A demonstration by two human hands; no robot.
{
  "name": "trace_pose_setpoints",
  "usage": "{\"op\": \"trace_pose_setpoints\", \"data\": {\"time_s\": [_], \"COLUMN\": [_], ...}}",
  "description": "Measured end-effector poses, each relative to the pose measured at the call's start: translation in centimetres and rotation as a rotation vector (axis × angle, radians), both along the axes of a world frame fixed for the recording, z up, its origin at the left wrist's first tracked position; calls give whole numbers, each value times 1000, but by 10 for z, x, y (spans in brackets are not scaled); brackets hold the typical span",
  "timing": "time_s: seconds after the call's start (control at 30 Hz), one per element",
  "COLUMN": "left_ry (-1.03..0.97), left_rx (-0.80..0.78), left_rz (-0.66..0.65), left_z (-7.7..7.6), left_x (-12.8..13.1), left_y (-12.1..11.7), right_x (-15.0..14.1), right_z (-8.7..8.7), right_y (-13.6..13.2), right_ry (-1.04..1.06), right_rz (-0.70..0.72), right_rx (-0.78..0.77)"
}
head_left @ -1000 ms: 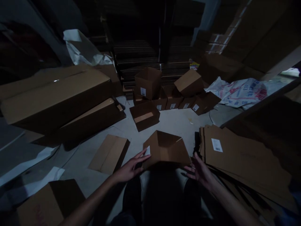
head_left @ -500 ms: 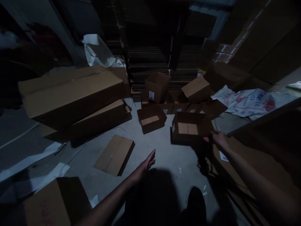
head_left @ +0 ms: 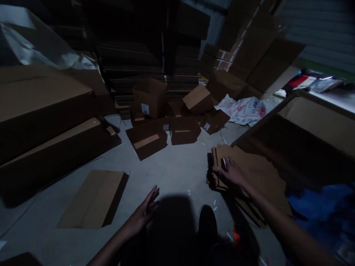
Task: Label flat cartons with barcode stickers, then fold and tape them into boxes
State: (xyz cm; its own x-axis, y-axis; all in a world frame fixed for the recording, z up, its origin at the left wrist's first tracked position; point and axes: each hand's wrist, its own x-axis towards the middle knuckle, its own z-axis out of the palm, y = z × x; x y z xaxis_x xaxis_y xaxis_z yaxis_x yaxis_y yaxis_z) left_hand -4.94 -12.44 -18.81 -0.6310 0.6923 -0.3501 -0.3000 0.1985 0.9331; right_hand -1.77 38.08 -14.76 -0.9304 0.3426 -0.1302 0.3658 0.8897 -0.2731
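Observation:
My left hand hovers over the floor with its fingers stretched out, holding nothing. My right hand is at the left end of a stack of flat cardboard cartons. Its thumb and fingers look apart there, though the dim light blurs the fingertips. Ahead on the floor stand two open cardboard boxes: a left box and a right box, close together. Left of my left hand lies a flat closed carton.
Several more open boxes, one upright box among them, stand before stacked cardboard. Long cartons lie on the left. A printed white sack is at the right, behind a large open box. Blue plastic lies lower right.
My right hand has let go of the open box, which now stands beside the other one, and has moved onto the flat carton stack. The view has turned right.

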Motion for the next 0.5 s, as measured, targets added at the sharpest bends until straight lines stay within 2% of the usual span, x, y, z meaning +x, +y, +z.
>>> {"op": "trace_pose_setpoints", "data": {"time_s": [0.07, 0.13, 0.2, 0.23, 0.3, 0.37, 0.43, 0.5], "left_ry": [-14, -24, -16, -4, 24, 56, 109, 165], "left_rx": [5, 2, -18, -33, -61, -85, -97, -84], "left_rz": [-10, -18, -18, -13, 8, 46, 114, 197], "left_z": [-2, -2, 1, 3, 10, 22, 43, 69], "left_x": [-3, -5, -5, -5, -5, -9, -16, -25], "left_y": [3, 10, 21, 27, 39, 51, 60, 68], "right_x": [73, 122, 141, 142, 133, 116, 99, 84], "right_z": [-26, -45, -50, -47, -27, 4, 37, 60], "right_y": [10, 13, 10, 7, -1, -16, -39, -72], "right_ry": [-101, -88, -5, 53, 191, 348, 463, 488], "right_rz": [98, 231, 352, 398, 458, 492, 573, 739], "right_rx": [105, 197, 248, 261, 269, 256, 188, 40]}}
